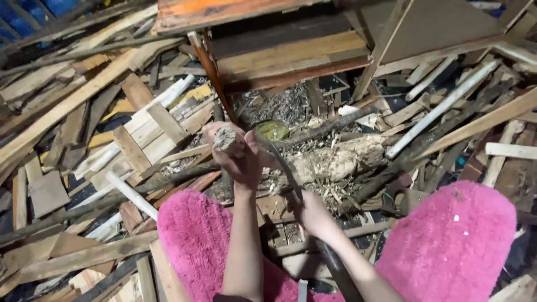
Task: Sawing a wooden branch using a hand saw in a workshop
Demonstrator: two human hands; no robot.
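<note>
My left hand (238,159) grips a short wooden stick (225,140) held upright, its cut end facing the camera. My right hand (314,215) is closed around the dark handle of a long curved blade (285,168), whose edge reaches up toward the stick near my left hand. Below the stick lies a pale chunk of log (335,159) among wood chips. My knees are covered in fuzzy pink fabric (453,240) on both sides of my arms.
Planks, slats and offcuts (84,112) are piled all around. A wooden bench or crate (291,50) stands at the top centre. White poles (442,109) lie at the right. A green round object (272,130) sits behind the stick.
</note>
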